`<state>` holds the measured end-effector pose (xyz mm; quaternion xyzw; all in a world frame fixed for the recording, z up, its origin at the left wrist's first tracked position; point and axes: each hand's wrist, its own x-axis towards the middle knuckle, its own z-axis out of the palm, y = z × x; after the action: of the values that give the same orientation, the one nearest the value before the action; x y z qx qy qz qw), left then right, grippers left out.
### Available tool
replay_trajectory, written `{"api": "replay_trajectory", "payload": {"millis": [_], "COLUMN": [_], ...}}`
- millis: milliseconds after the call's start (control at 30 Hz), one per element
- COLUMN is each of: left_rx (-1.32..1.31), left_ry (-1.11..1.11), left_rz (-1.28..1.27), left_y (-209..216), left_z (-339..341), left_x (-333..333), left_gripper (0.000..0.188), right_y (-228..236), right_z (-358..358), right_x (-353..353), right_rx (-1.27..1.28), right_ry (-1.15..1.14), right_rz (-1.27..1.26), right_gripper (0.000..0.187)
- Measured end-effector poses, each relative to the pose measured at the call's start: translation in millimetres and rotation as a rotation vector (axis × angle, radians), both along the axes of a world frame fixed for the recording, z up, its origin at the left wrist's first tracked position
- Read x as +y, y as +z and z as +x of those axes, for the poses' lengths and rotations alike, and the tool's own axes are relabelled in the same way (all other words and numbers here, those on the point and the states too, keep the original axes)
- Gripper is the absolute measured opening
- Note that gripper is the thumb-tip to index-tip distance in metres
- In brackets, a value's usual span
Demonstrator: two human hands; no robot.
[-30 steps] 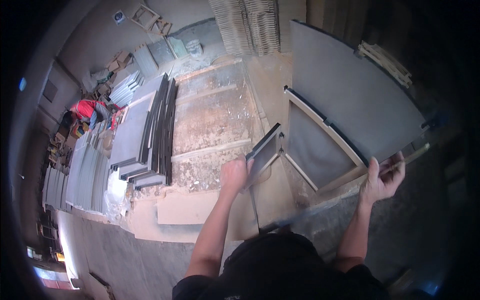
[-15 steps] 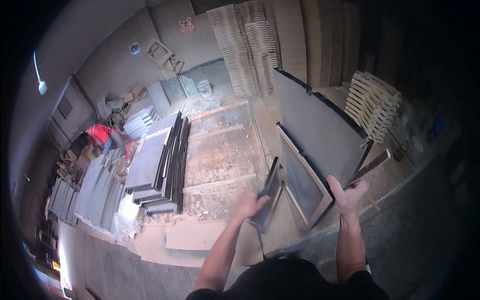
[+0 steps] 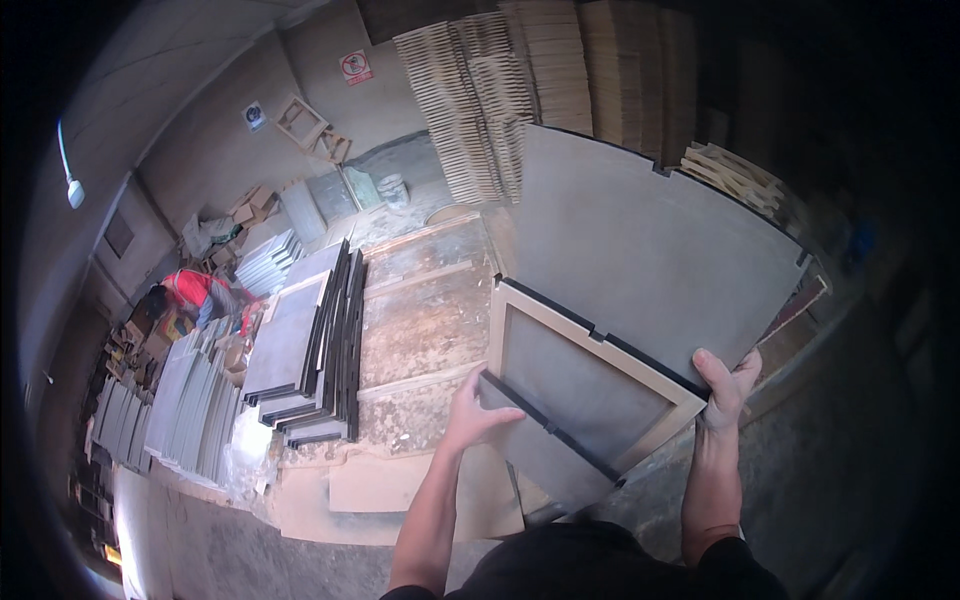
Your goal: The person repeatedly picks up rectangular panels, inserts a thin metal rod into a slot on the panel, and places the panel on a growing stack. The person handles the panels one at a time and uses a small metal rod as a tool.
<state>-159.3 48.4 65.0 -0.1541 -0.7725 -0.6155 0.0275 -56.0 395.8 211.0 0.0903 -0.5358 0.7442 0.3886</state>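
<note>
Before me stand grey panels with black edges, tilted toward me. The large grey panel (image 3: 650, 225) is at the back, with a notch in its top edge. Against its lower part leans a wood-framed panel (image 3: 590, 370), its pale frame facing me. A smaller grey panel (image 3: 550, 455) overlaps the frame's lower left. My left hand (image 3: 478, 410) grips the smaller panel's left end, thumb over its black edge. At the lower right corner of the large panel, my right hand (image 3: 727, 385) is closed round the edge, thumb on the face and fingers hidden behind; it also touches the framed panel's corner.
A stack of grey panels (image 3: 285, 345) lies on the worn worktable (image 3: 410, 350). More panels (image 3: 190, 400) stand farther left, near a person in red (image 3: 188, 288) bending over. Tall stacks of wooden slats (image 3: 470, 100) line the back. Cardboard (image 3: 390, 490) covers the near table edge.
The panels have swung round so their faces show more broadly. My left hand has shifted slightly left with the smaller panel, and my right hand has moved a little right with the large one.
</note>
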Motion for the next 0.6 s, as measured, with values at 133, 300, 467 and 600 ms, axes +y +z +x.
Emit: {"api": "replay_trajectory", "payload": {"millis": [133,300,467,600], "left_rx": [-0.032,-0.003,0.109,0.361], "left_ry": [0.061,0.108,0.158,0.265], "left_rz": [0.007,-0.006,-0.151,-0.281], "left_y": [32,48,63,40], "left_z": [26,42,51,50], "left_x": [8,7,8,4], "left_gripper": [0.092,0.085,0.079,0.08], "right_y": [-11,-21,-35,-44], "right_z": [-11,-28,-42,-46], "right_x": [12,32,42,38], "right_rx": [0.003,-0.02,0.021,0.024], "right_ry": [-0.045,-0.107,-0.213,-0.384], "right_rz": [-0.076,-0.146,-0.164,-0.217], "right_gripper": [0.033,0.043,0.046,0.048]}}
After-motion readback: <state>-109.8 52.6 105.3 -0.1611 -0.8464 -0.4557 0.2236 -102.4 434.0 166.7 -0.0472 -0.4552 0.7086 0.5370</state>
